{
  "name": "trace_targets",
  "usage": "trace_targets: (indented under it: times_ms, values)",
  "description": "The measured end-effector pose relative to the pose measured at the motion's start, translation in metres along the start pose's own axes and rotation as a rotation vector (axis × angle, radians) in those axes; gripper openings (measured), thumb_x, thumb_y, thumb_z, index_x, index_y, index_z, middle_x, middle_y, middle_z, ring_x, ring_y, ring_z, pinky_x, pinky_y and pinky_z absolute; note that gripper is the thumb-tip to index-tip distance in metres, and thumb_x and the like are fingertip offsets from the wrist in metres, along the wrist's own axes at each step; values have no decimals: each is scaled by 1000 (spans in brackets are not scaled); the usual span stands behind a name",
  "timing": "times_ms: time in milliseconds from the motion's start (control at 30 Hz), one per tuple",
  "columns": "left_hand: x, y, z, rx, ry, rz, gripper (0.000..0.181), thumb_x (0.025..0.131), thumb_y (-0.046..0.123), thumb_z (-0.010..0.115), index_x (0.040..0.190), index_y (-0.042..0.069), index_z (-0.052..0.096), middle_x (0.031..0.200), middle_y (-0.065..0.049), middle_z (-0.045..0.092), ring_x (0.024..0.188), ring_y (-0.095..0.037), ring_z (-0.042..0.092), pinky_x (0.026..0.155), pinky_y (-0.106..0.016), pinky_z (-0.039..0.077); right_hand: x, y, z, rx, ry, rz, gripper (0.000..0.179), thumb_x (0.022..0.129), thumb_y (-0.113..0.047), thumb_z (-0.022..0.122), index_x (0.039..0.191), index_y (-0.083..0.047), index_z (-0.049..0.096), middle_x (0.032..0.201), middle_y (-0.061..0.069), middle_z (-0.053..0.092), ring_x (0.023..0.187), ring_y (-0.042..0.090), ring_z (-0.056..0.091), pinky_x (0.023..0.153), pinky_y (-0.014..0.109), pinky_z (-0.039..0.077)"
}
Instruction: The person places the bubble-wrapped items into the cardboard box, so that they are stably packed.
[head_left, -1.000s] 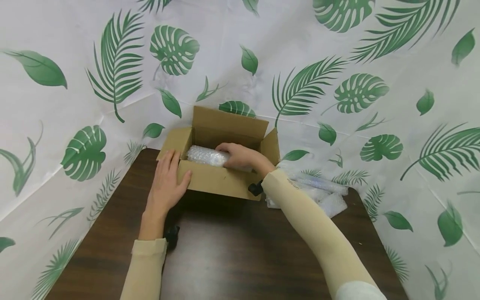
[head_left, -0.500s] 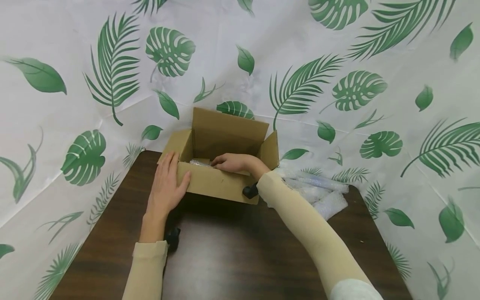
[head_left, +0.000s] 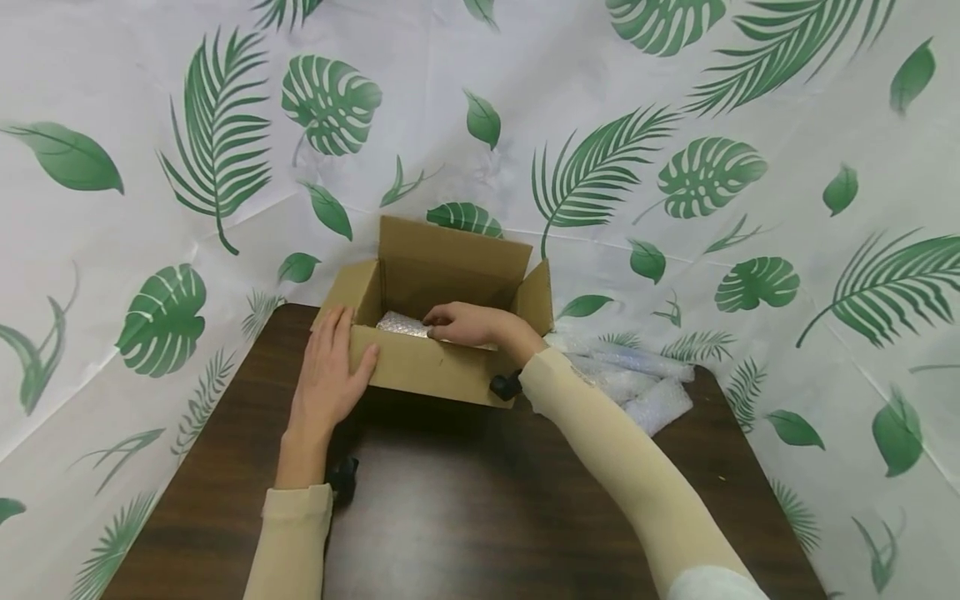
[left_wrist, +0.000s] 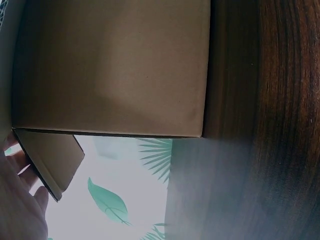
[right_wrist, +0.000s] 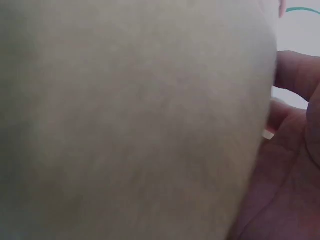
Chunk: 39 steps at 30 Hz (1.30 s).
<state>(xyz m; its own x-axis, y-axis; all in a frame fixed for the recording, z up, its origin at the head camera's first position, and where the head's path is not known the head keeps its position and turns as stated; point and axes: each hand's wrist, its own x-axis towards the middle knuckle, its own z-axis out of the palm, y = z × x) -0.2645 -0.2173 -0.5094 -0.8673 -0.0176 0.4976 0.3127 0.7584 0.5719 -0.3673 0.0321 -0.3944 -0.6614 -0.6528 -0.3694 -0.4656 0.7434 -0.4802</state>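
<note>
An open cardboard box (head_left: 423,367) stands near the table's far edge, its flaps raised or folded out. My left hand (head_left: 326,371) rests on its front left corner and left flap, fingers fairly straight. In the left wrist view the left hand (left_wrist: 22,195) touches the flap (left_wrist: 55,157) at lower left. My right hand (head_left: 472,323) reaches inside over the front flap and holds a bubble-wrapped package (head_left: 403,324); its fingertips are partly hidden. The right wrist view shows part of the right hand (right_wrist: 287,165) beside a large blurred cardboard surface (right_wrist: 140,120).
Several bubble-wrapped packages (head_left: 660,406) lie piled to the right of the box. The dark wooden table (head_left: 450,500) extends in front. A white sheet with green leaves (head_left: 480,50) hangs close behind and at both sides.
My right hand has lowered the bubble-wrapped package deeper into the box, then lifted slightly, so more of it shows again. My left hand keeps its place on the box corner.
</note>
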Motion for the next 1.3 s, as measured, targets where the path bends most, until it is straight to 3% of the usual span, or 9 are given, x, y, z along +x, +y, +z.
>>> trace_targets:
  times_ms: [233, 567, 833, 967, 1100, 1300]
  values:
    - [-1, 3, 0, 0, 5, -6, 76, 106, 40, 60, 166, 0, 34, 169, -26, 36, 156, -47, 34, 128, -66, 26, -36, 4, 1, 23, 146, -48, 46, 113, -31, 52, 155, -10, 56, 157, 10, 59, 147, 27, 54, 121, 48, 45]
    - [1, 3, -3, -8, 7, -10, 76, 106, 39, 61, 165, 0, 34, 168, -27, 36, 155, -49, 34, 126, -67, 27, -115, 4, -12, 193, 446, -171, 36, 113, -37, 57, 145, -23, 65, 146, -1, 66, 133, 18, 65, 113, 48, 52]
    - [0, 0, -3, -38, 15, -8, 76, 105, 36, 63, 165, -1, 34, 168, -28, 36, 156, -50, 32, 126, -68, 26, -175, 21, -6, 260, 710, -216, 30, 113, -27, 56, 136, -14, 72, 135, 7, 73, 125, 20, 68, 110, 50, 52]
    - [0, -2, -2, -52, 17, -15, 75, 105, 36, 62, 165, 0, 34, 169, -27, 35, 157, -49, 30, 126, -68, 25, -195, 41, -1, 261, 790, -187, 29, 113, -23, 57, 134, -10, 72, 132, 5, 74, 122, 14, 68, 109, 36, 52]
    - [0, -1, 0, -61, 21, -16, 74, 105, 35, 62, 165, 1, 35, 169, -26, 36, 157, -49, 31, 125, -68, 26, -213, 68, 7, 249, 822, -140, 28, 113, -21, 56, 133, -9, 72, 131, 6, 73, 119, 8, 67, 103, 21, 50]
    - [-1, 2, 0, -65, 6, -14, 74, 105, 36, 62, 165, 1, 35, 169, -25, 35, 157, -49, 31, 125, -69, 26, -235, 108, 24, 189, 807, -25, 27, 113, -19, 56, 134, -12, 71, 133, 9, 73, 118, 12, 67, 100, 19, 50]
